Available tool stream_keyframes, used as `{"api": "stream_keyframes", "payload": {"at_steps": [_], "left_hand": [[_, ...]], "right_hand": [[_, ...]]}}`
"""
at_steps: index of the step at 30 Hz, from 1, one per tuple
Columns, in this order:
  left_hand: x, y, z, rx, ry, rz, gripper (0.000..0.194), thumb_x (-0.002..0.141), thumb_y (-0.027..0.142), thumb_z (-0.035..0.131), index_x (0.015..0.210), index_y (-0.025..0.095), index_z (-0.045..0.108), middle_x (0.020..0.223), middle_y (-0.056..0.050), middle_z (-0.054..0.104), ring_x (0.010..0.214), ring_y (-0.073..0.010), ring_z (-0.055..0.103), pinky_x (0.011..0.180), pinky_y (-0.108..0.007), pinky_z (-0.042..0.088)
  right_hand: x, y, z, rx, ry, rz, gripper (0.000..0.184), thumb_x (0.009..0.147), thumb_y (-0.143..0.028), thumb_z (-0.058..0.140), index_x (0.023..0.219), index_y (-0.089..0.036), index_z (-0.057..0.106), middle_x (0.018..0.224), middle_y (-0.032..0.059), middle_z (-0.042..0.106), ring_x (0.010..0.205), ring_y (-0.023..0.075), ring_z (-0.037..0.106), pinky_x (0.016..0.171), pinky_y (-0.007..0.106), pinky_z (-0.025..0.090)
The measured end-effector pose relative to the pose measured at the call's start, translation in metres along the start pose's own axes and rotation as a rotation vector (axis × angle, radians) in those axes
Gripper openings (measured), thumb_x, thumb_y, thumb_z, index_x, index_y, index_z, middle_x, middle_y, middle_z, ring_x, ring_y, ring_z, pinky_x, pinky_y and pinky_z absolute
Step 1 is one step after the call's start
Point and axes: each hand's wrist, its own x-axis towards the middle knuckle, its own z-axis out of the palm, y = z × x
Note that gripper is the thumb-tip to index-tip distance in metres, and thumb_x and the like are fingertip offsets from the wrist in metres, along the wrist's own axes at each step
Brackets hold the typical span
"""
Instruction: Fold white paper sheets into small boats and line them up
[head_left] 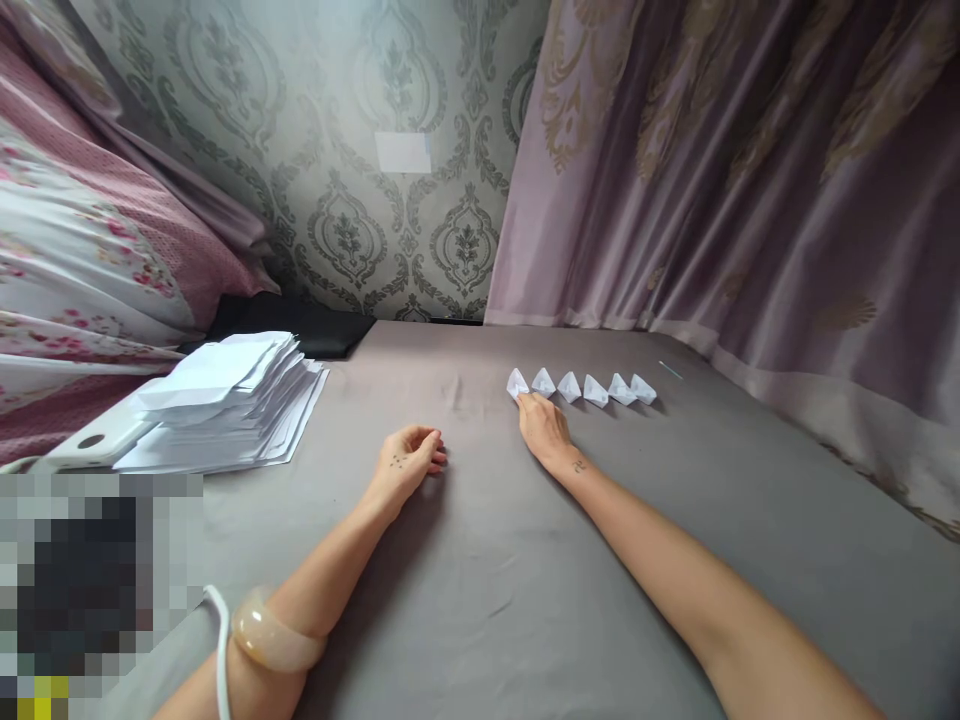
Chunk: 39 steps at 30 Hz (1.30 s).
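Several small folded white paper boats stand in a row across the far right part of the grey-covered surface. My right hand (545, 424) reaches to the left end of this row, its fingers closed at the base of the leftmost folded paper boat (517, 382). Part of that grip is hidden behind the hand. Beside it on the right stands another paper boat (544, 381), just past my knuckles. My left hand (409, 455) hovers or rests low over the cloth, left of centre, fingers curled in with the thumb against them. Nothing shows in it.
A tall stack of white paper (240, 400) lies at the left on a white flat object (97, 437), with black folded material (322, 325) behind. A thin pale stick (670, 370) lies at the far right. Curtains (600, 200) and patterned wall border the surface.
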Motion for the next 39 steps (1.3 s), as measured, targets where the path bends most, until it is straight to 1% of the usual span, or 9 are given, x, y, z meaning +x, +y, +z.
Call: {"api": "stream_keyframes", "payload": {"at_steps": [4,9,18,22,26,30,33,36,39], "left_hand": [[-0.001,0.002,0.000,-0.006,0.007,-0.006,0.033,0.069,0.040,0.065,0.084,0.011,0.063,0.078,-0.008,0.067,0.065,-0.0136,0.063,0.058,-0.024,0.051],[-0.002,0.004,0.000,-0.001,0.011,-0.011,0.030,0.069,0.037,0.065,0.084,0.011,0.063,0.076,-0.007,0.067,0.064,-0.0135,0.063,0.058,-0.025,0.051],[0.003,-0.002,0.001,0.009,0.004,0.004,0.028,0.071,0.034,0.062,0.086,0.010,0.062,0.076,-0.007,0.066,0.062,-0.0126,0.062,0.056,-0.023,0.050],[0.006,-0.006,0.001,0.009,0.001,0.015,0.029,0.070,0.034,0.063,0.085,0.010,0.062,0.076,-0.007,0.066,0.061,-0.0126,0.062,0.054,-0.023,0.050],[0.010,-0.009,0.000,0.006,-0.011,0.028,0.027,0.071,0.034,0.063,0.084,0.011,0.061,0.074,-0.007,0.065,0.061,-0.0123,0.061,0.052,-0.021,0.049],[0.010,-0.009,0.001,0.036,-0.019,0.031,0.018,0.077,0.029,0.057,0.081,0.012,0.060,0.072,-0.006,0.064,0.058,-0.0101,0.060,0.050,-0.018,0.047],[0.009,-0.006,0.003,0.054,0.010,0.024,0.014,0.079,0.024,0.053,0.078,0.012,0.060,0.070,-0.006,0.064,0.054,-0.0094,0.059,0.048,-0.018,0.047],[0.013,0.000,0.001,0.090,0.048,0.025,0.013,0.078,0.021,0.053,0.076,0.011,0.061,0.069,-0.007,0.065,0.052,-0.0100,0.059,0.045,-0.017,0.045],[0.014,0.007,-0.008,0.136,0.091,0.059,0.014,0.076,0.020,0.053,0.076,0.011,0.063,0.073,-0.007,0.066,0.052,-0.0103,0.059,0.045,-0.018,0.044]], "right_hand": [[0.010,-0.001,0.005,-0.001,-0.028,0.021,0.037,0.093,-0.014,0.029,0.104,-0.016,0.064,0.101,0.0138,0.065,0.087,0.0220,0.062,0.070,0.029,0.038],[0.018,-0.001,0.006,0.001,-0.045,0.051,0.039,0.091,-0.012,0.028,0.106,-0.015,0.064,0.103,0.0176,0.065,0.090,0.0262,0.062,0.073,0.033,0.040],[0.025,-0.003,0.003,0.012,-0.060,0.066,0.039,0.093,-0.014,0.025,0.107,-0.014,0.062,0.103,0.0173,0.064,0.092,0.0265,0.063,0.072,0.033,0.040],[0.021,-0.005,-0.003,0.025,-0.040,0.058,0.032,0.094,-0.019,0.030,0.111,-0.016,0.057,0.104,0.0150,0.065,0.091,0.0244,0.063,0.071,0.031,0.040],[0.003,-0.010,-0.011,0.028,-0.008,0.054,0.032,0.093,-0.020,0.034,0.121,-0.015,0.049,0.106,0.0147,0.064,0.091,0.0229,0.063,0.070,0.029,0.040],[-0.028,-0.027,-0.018,0.046,0.006,-0.063,0.032,0.092,-0.023,0.038,0.122,-0.017,0.049,0.110,0.0128,0.063,0.091,0.0221,0.063,0.069,0.029,0.041],[-0.049,-0.043,-0.019,0.067,-0.008,-0.164,0.031,0.092,-0.023,0.040,0.121,-0.019,0.050,0.109,0.0107,0.063,0.090,0.0210,0.063,0.069,0.029,0.042],[-0.057,-0.054,-0.015,0.076,-0.023,-0.265,0.031,0.091,-0.024,0.041,0.119,-0.019,0.053,0.108,0.0102,0.062,0.095,0.0213,0.060,0.071,0.029,0.042],[-0.057,-0.058,-0.010,0.067,-0.018,-0.335,0.027,0.091,-0.024,0.041,0.113,-0.019,0.057,0.104,0.0098,0.061,0.098,0.0217,0.057,0.072,0.029,0.042]]}}
